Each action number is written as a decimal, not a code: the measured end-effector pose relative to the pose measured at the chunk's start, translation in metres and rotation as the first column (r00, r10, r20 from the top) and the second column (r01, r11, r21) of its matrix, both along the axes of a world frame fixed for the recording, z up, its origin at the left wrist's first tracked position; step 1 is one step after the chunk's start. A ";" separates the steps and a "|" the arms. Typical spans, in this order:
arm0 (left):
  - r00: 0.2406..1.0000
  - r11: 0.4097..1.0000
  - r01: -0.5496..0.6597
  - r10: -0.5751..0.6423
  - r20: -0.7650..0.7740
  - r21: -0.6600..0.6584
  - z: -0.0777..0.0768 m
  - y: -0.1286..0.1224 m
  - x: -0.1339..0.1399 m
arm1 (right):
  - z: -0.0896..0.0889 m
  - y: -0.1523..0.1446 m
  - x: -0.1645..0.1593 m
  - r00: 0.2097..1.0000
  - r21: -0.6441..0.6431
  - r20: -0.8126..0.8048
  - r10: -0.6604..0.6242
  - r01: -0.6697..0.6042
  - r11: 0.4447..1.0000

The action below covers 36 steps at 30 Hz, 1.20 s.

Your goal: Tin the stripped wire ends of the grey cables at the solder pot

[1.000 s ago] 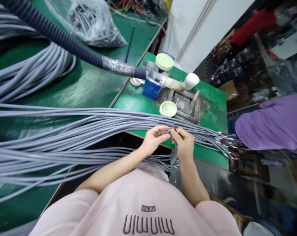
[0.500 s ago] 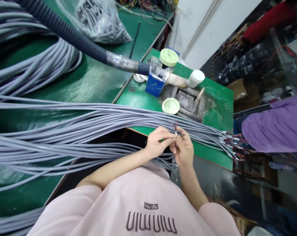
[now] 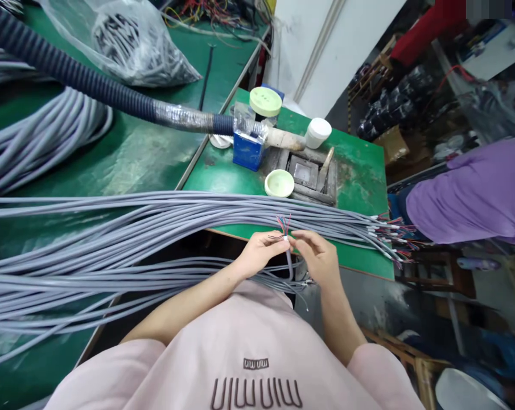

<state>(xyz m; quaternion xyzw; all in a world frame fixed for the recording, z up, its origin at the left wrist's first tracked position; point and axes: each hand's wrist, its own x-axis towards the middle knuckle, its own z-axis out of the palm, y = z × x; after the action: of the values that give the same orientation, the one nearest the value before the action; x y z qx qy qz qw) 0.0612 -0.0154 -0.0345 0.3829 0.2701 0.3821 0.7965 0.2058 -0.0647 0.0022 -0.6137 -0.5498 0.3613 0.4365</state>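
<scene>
My left hand point(image 3: 260, 253) pinches a grey multi-core cable point(image 3: 289, 265) near its end, between thumb and forefinger. Above a white band, the cable's thin coloured wires point(image 3: 283, 225) fan upward, and a few dark ones lean left over my fingers. Just to the right, my right hand point(image 3: 320, 259) has its thumb and forefinger apart, close beside the cable end; whether a fingertip touches it I cannot tell. Behind both hands, a long bundle of grey cables point(image 3: 223, 208) runs across the tables, its stripped ends point(image 3: 394, 236) fanned out at the right.
Behind the bundle are a solder pot point(image 3: 306, 172), a pale green bowl point(image 3: 279, 183), a white cup point(image 3: 318, 132) and a blue box point(image 3: 247, 151) under a ribbed hose point(image 3: 124, 94). Bagged cable pieces point(image 3: 133, 48) lie at back left. A person in purple point(image 3: 474, 193) is at right.
My right hand has drawn back to the right from the cable end, its fingers parting. My left hand keeps its pinch, and the coloured wires are more spread. The view has shifted right.
</scene>
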 end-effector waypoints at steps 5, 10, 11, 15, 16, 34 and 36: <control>0.998 0.998 0.062 -0.062 0.010 -0.008 0.004 -0.004 0.003 | 0.023 0.015 -0.004 0.895 0.230 0.445 -0.017 -0.097 0.968; 0.994 0.994 0.109 -0.108 -0.019 0.031 0.003 -0.008 0.001 | 0.026 0.023 -0.019 0.932 0.224 0.360 -0.031 -0.054 0.973; 0.995 0.994 0.101 -0.100 -0.032 0.039 0.003 -0.009 0.000 | 0.025 0.025 -0.020 0.955 0.206 0.293 -0.039 -0.024 0.978; 0.997 0.998 0.044 -0.040 -0.072 0.053 0.002 -0.009 -0.005 | 0.014 0.035 -0.019 0.994 0.130 -0.018 -0.105 0.106 0.986; 0.996 0.998 0.036 -0.032 -0.080 0.050 0.002 -0.009 -0.006 | 0.012 0.038 -0.019 0.988 0.118 -0.097 -0.123 0.134 0.984; 0.993 0.988 0.101 -0.107 -0.048 -0.115 -0.009 -0.021 -0.003 | 0.035 0.035 0.040 0.936 0.190 -0.297 -0.191 0.254 0.948; 0.996 0.994 0.066 -0.070 -0.049 -0.083 -0.011 -0.018 -0.004 | 0.035 0.026 0.029 0.998 0.091 -0.022 -0.062 0.064 0.994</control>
<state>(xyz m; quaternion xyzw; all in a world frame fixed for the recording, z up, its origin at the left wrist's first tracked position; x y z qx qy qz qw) 0.0570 -0.0335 -0.0456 0.3692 0.2928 0.3334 0.8166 0.2346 -0.0385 0.0368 -0.6065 -0.5419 0.3278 0.4807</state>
